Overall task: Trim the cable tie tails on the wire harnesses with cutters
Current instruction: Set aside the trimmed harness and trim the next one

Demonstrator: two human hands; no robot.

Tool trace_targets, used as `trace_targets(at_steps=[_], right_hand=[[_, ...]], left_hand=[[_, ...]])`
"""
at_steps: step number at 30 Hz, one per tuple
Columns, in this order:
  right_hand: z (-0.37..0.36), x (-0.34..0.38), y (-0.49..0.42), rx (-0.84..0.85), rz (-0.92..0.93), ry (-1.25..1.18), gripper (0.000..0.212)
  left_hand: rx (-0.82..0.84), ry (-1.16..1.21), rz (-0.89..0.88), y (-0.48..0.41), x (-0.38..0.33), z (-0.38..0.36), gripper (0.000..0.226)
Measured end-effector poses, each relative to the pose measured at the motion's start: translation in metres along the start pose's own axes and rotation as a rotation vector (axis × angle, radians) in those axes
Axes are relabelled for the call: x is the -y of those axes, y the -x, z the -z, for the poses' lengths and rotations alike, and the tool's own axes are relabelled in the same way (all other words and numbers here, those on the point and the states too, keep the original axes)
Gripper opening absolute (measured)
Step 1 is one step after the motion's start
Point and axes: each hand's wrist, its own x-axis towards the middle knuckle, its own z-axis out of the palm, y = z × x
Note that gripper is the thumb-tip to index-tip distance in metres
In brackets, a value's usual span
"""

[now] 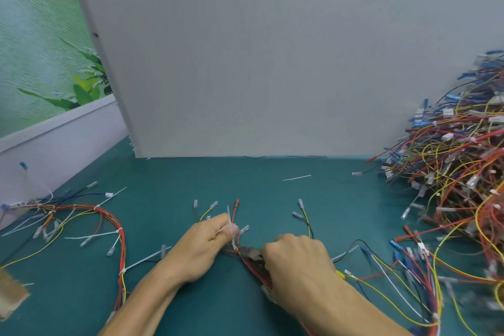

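a grey partition board point(272, 63) stands at the back of the green table mat point(169, 180). a big tangled pile of wire harnesses point(458, 172) fills the right side, and on the left lies a spread harness point(120, 229) whose white ties have long uncut tails, so much of the job looks undone.

the harness being worked point(309, 226) lies on the mat near the front edge, between the two hands, its terminal ends fanning away from the person. the left hand point(201, 251) is curled, thumb and forefinger pinching the cable tie tail point(228, 213). the right hand point(297, 262) is clenched round the cutters point(249, 250), whose handles are mostly hidden in the fist. their dark nose points up-left toward the tie head, but blur hides whether the blades are parted.

the step looks like the cut itself: the tail is held taut with the nose brought to its base. next, the blades must sit flush against the tie head, clear of the wires, before the squeeze.

the tail's long axis runs near to far, free tip toward the board. a small white offcut point(297, 177) lies farther back.
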Motion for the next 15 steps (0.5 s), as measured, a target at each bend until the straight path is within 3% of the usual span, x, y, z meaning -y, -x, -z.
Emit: trace_targets(at_steps=[2,6,11,15], right_hand=[[0.002,-0.011,0.006,-0.011,-0.066,-0.054,0.011],[-0.001,-0.046,0.019,-0.07,-0.24,-0.136,0.016],[-0.002,-0.079,0.032,-0.093,-0.342,-0.227,0.026],[0.003,-0.081,0.041,-0.233,-0.319,-0.262,0.025]], left_hand=[[-0.092,0.046,-0.003,0.002,-0.003,0.001,0.035],[-0.245,0.121,-0.051,0.005,-0.025,0.001,0.033],[-0.172,0.092,-0.152,0.012,-0.057,-0.011,0.026],[-0.18,0.207,-0.141,0.013,-0.077,-0.03,0.02]])
